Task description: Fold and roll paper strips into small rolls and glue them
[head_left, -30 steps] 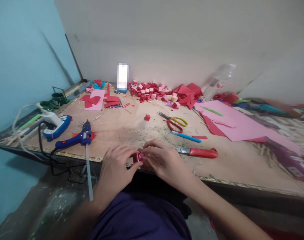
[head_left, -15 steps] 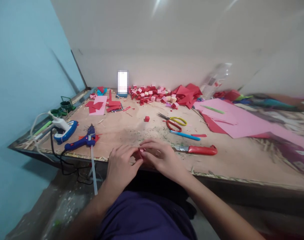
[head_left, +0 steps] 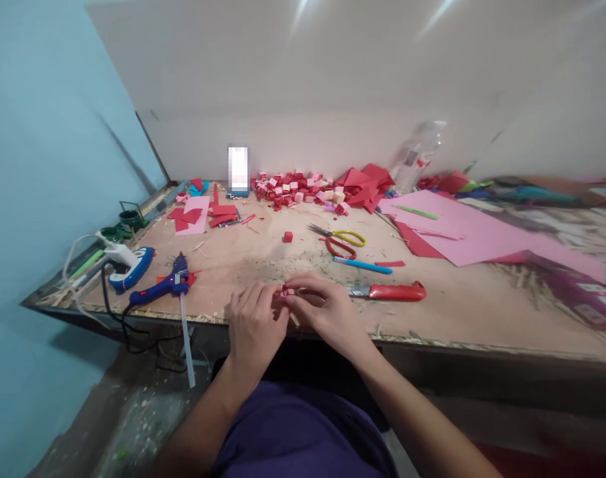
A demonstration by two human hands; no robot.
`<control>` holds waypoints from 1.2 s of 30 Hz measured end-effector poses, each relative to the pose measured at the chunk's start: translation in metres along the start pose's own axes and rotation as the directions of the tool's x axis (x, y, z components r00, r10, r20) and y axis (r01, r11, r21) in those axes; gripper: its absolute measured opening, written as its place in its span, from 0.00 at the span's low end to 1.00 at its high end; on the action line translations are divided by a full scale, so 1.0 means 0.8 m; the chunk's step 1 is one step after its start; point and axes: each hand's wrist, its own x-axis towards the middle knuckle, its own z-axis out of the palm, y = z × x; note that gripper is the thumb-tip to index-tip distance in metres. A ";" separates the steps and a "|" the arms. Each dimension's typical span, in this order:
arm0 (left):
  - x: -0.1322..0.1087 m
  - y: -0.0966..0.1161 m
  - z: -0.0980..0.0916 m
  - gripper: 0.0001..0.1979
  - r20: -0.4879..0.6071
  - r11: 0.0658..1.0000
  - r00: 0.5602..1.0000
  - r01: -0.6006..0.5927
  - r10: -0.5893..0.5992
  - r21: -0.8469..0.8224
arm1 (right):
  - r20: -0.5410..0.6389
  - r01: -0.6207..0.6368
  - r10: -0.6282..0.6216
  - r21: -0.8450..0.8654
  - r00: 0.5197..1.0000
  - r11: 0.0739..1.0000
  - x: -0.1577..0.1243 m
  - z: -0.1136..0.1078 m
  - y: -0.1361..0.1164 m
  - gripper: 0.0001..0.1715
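Between the fingertips of both hands is a small folded pink and red paper piece [head_left: 286, 293], partly hidden by the fingers. My left hand [head_left: 257, 318] pinches it from the left, and my right hand [head_left: 327, 309] pinches it from the right, close above the table's front edge. Beyond them a small red paper cube [head_left: 288, 236] sits alone on the wood. A knife with a red handle [head_left: 397, 291] lies just right of my right hand, its blade partly hidden behind that hand. Further back are a blue pen [head_left: 362, 265] and scissors [head_left: 340, 241] with one yellow and one red handle.
A blue glue gun [head_left: 163, 287] and a power strip [head_left: 132, 271] with cables lie at the left. Along the back wall are a lit phone [head_left: 239, 169], a heap of paper cubes [head_left: 297, 188] and a plastic bottle [head_left: 419, 156]. Pink paper sheets [head_left: 474, 232] spread at the right.
The view has shifted slightly. Both hands stay together at the paper piece, which now shows more between the fingertips; the left fingers have drawn in a little.
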 end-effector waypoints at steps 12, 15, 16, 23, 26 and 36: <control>0.001 0.000 -0.013 0.04 0.203 0.980 0.979 0.076 -0.038 -0.183 | -0.070 0.108 -0.113 -0.076 0.991 0.991 -0.004 0.000 0.008 0.09; 0.003 0.000 -0.020 0.05 0.302 0.958 0.953 0.122 -0.039 -0.261 | -0.131 0.067 -0.077 -0.082 0.988 0.994 -0.007 0.001 0.010 0.10; 0.004 0.000 -0.021 0.05 0.327 0.953 0.944 0.133 -0.038 -0.274 | -0.162 0.048 -0.059 -0.073 0.985 0.996 -0.007 0.001 0.010 0.09; 0.006 -0.001 -0.034 0.04 0.352 0.801 0.931 0.281 -0.094 -0.529 | -0.072 0.089 -0.087 0.024 0.994 0.996 -0.008 -0.008 0.004 0.10; 0.007 -0.005 -0.041 0.06 0.325 0.710 0.933 0.336 -0.158 -0.619 | -0.001 0.129 -0.129 0.055 0.992 0.990 -0.008 -0.010 0.001 0.08; 0.003 -0.007 -0.038 0.08 0.321 0.714 0.928 0.355 -0.190 -0.604 | 0.053 0.050 -0.059 0.146 0.997 0.988 -0.010 -0.007 -0.005 0.07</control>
